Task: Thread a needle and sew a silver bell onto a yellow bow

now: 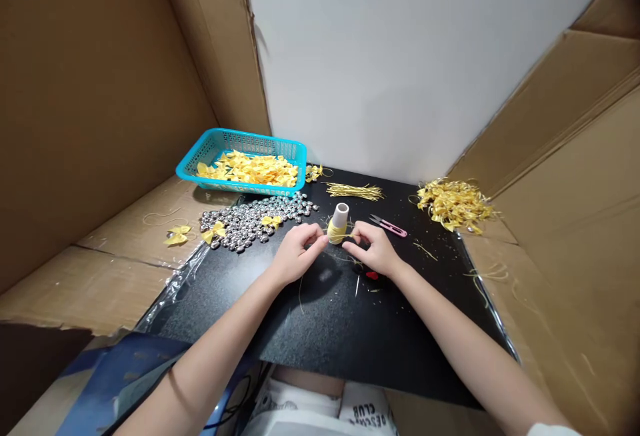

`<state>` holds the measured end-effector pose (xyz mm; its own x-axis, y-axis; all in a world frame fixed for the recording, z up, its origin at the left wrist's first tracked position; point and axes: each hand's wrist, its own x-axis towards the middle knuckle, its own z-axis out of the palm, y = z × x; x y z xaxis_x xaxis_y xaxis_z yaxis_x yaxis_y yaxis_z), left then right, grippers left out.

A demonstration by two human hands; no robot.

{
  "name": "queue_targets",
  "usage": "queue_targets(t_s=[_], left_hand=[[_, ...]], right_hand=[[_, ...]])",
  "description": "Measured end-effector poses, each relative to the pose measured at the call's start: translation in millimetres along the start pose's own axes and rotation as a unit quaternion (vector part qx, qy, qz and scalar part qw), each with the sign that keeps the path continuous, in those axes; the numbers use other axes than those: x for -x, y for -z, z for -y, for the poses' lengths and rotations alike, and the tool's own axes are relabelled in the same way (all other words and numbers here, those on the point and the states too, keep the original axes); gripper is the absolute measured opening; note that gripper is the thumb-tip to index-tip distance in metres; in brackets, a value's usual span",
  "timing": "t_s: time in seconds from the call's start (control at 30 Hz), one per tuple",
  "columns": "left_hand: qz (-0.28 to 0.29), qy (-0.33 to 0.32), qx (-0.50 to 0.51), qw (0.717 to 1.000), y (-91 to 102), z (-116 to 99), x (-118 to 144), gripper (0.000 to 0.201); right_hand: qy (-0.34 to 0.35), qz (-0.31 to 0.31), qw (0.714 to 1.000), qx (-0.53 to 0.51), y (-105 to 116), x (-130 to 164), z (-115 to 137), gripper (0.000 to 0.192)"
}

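Observation:
A white cone spool wound with yellow thread [337, 231] stands upright on the black tabletop, between and just beyond my hands. My left hand [301, 253] is closed in a pinch at the spool's left, and a thin strand trails down below it. On the other side, my right hand [374, 249] pinches the yellow thread in front of the spool. The thread runs across between the two hands; whatever small piece is at the fingertips is too small to make out. Beneath the right hand lie a small red object [372, 276] and a thin white stick [357, 286].
A turquoise basket [240, 187] of yellow ribbon bows stands at the back left. Silver beads [245, 223] spread before it, with a few bows among them. Gold ties [355, 191], pink thread snips [389, 225] and a heap of yellow bows [453, 205] lie rightward. Cardboard walls flank the table.

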<state>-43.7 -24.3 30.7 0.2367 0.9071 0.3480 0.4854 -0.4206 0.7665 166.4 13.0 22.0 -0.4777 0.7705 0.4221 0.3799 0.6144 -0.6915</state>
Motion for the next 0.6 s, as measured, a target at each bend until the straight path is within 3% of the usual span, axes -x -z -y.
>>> queue_targets(t_s=[0.17,0.3,0.6], left_hand=[[-0.038,0.036,0.036,0.998,-5.1,2,-5,0.045],[-0.033,0.064,0.071,0.995,-9.6,7,-6,0.044],[-0.037,0.079,0.14,0.986,-14.2,16,-6,0.043]], right_hand=[[-0.064,-0.033,0.991,-0.11,-1,-4,4,0.037],[-0.114,-0.05,0.973,-0.192,-10,-7,-1,0.043],[-0.127,-0.052,0.958,-0.252,-21,-3,-7,0.044]])
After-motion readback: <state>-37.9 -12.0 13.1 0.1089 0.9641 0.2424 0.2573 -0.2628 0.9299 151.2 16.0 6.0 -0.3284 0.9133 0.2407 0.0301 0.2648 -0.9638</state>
